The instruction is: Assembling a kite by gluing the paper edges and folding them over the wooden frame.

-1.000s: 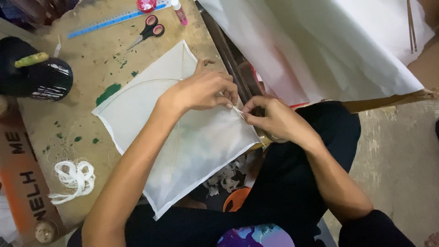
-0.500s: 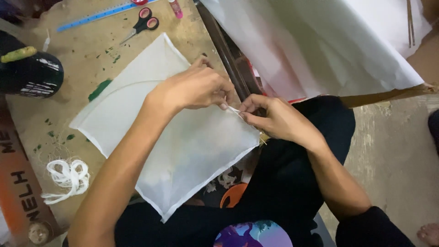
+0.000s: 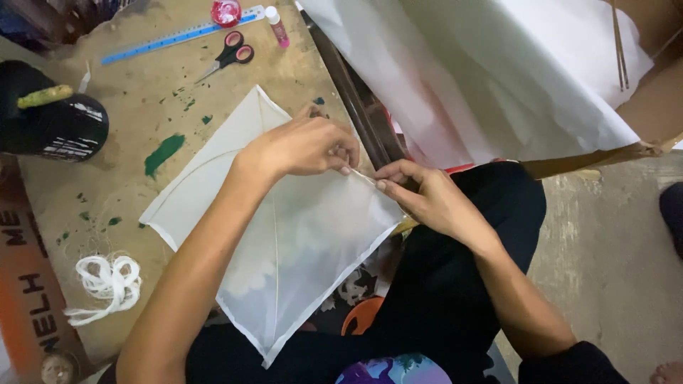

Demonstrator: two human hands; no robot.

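Note:
A white, diamond-shaped paper kite point(image 3: 299, 249) lies over the edge of a paint-stained wooden table point(image 3: 142, 107) and onto my lap. Thin sticks run through it, one straight and one bowed. My left hand point(image 3: 306, 146) presses down on the kite's right corner with its fingers pinched. My right hand point(image 3: 427, 195) meets it from the right and pinches the thin stick end and paper edge at that corner. The fingertips of both hands nearly touch.
Red-handled scissors point(image 3: 229, 55), a blue ruler point(image 3: 171, 37), a small glue bottle point(image 3: 276, 25) and a red tape roll point(image 3: 226, 11) lie at the table's far side. A black container point(image 3: 53, 128) stands left; a white string coil point(image 3: 107, 281) lies near the front. Large white paper sheets point(image 3: 491, 78) hang at right.
Both hands stay pinched at the kite's right corner. The view has shifted slightly, so the table items sit lower and further right in the picture.

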